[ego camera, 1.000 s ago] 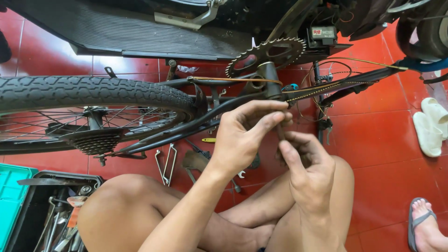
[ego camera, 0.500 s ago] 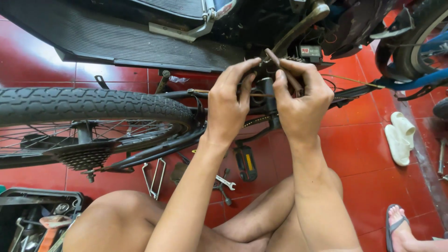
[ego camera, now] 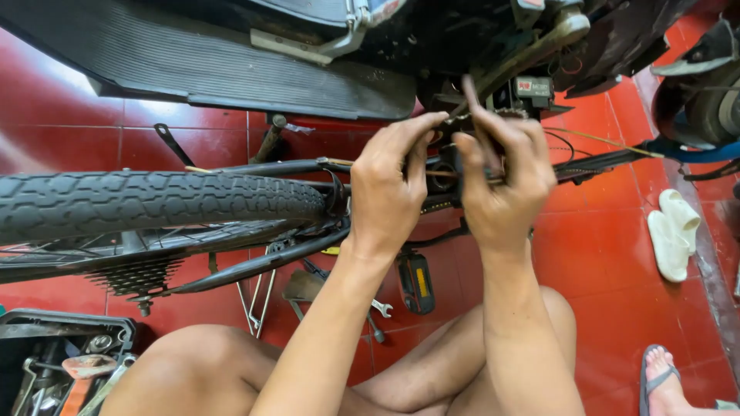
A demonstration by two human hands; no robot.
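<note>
An upturned bicycle lies across the view, its black knobbly rear tyre (ego camera: 154, 202) at the left and the frame tubes (ego camera: 262, 262) running right. My left hand (ego camera: 393, 189) and my right hand (ego camera: 501, 181) are both raised at the crank area, fingers pinched on the bicycle chain (ego camera: 455, 117) by the toothed chainring (ego camera: 512, 114), which my hands mostly hide. A black pedal with a yellow reflector (ego camera: 416, 283) hangs below my left wrist. The rear sprocket cluster (ego camera: 135, 276) shows under the tyre.
A scooter's black ribbed footboard (ego camera: 208, 65) fills the top. A spanner (ego camera: 378, 308) lies on the red tiled floor beside my knees. An open toolbox (ego camera: 65, 362) sits at the lower left. White slippers (ego camera: 674, 231) lie at right; another person's sandalled foot (ego camera: 663, 381) is at lower right.
Both hands rose from below the frame up to the chainring and now pinch the chain there. The view has tilted so the bicycle sits lower.
</note>
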